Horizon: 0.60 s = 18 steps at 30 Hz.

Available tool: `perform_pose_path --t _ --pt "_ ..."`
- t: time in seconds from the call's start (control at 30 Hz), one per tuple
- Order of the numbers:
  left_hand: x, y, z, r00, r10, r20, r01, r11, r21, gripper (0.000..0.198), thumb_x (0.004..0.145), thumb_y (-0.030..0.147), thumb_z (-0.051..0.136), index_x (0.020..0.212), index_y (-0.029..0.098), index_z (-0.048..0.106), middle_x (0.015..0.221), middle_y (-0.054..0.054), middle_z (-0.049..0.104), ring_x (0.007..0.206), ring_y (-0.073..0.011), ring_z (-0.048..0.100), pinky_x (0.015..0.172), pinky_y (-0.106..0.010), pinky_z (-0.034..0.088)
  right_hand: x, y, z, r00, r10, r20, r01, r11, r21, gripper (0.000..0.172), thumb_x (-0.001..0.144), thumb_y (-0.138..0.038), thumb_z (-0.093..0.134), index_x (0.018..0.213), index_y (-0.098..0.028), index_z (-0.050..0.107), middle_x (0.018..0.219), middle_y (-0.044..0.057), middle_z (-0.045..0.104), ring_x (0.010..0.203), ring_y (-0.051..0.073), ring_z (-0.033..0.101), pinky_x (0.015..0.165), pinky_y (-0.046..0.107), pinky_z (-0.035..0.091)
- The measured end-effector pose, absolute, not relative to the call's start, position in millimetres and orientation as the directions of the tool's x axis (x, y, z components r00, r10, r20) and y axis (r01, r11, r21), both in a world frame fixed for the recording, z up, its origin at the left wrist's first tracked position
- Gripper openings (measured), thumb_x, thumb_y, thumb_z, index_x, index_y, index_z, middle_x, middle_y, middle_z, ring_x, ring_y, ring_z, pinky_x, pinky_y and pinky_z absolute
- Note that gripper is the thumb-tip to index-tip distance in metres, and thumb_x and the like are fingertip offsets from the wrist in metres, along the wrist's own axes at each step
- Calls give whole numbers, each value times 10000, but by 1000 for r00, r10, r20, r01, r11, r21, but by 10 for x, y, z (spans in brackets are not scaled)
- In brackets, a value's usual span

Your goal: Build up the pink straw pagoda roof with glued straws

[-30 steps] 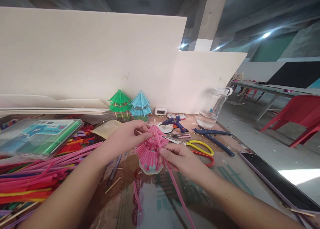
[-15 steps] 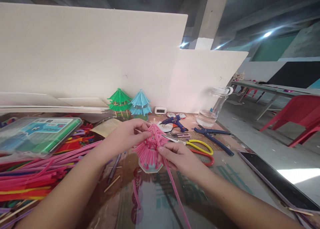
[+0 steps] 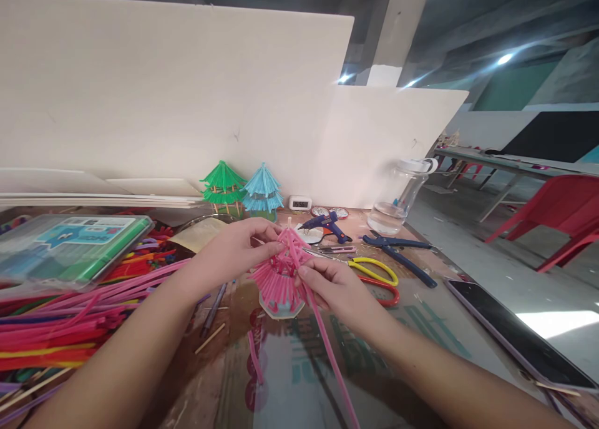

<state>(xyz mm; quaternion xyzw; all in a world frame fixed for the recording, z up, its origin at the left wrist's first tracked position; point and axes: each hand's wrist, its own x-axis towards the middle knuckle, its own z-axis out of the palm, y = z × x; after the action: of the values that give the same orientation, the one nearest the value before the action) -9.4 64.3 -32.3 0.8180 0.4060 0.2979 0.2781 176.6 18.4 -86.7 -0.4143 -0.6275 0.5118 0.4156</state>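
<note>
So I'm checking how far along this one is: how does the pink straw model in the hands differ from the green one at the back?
The pink model is pinched between the left hand and right hand. The green model stands untouched against the white board. Green has two trimmed tiers on posts. Pink has one long uncut straw trailing toward the camera. Both are fanned straw roofs.
</note>
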Motion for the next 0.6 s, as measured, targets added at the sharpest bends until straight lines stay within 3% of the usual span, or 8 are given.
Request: perform_pose_path --t 0.33,0.47,0.6 --pt "-107 665 -343 501 825 261 495 -520 696 251 789 434 565 753 198 642 957 -27 687 879 -201 625 783 -311 489 1759 189 -850 -321 944 79 77 109 -991 381 776 -543 546 667 -180 504 462 -91 341 410 56 274 401 205 185" --pt "-80 644 -320 459 859 228 524 -469 711 312 780 456 566 938 200 647 895 -26 703 819 -201 645 731 -309 508 1757 192 -846 -323 943 84 69 112 -991 392 774 -554 553 661 -182 500 464 -92 334 412 57 275 408 211 182" --pt "-40 609 -281 369 885 283 590 -458 665 388 761 492 569 1006 209 672 1017 -31 715 938 -218 640 790 -301 509 1753 202 -859 -326 940 100 76 131 -988 408 780 -563 549 654 -178 506 463 -89 340 420 56 270 411 212 186"
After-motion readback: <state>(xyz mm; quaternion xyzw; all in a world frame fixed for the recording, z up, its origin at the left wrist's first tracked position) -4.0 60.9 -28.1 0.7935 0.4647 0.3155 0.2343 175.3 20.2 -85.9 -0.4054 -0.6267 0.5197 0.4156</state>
